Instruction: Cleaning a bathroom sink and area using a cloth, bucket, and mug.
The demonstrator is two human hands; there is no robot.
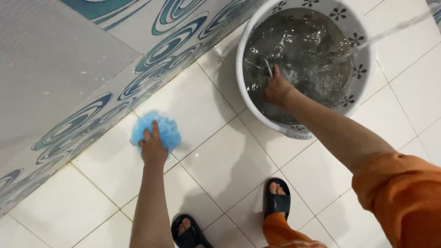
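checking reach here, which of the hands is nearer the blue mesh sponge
Left. The left hand presses on the blue mesh sponge on the floor tiles; the right hand is apart, inside the white bucket of water.
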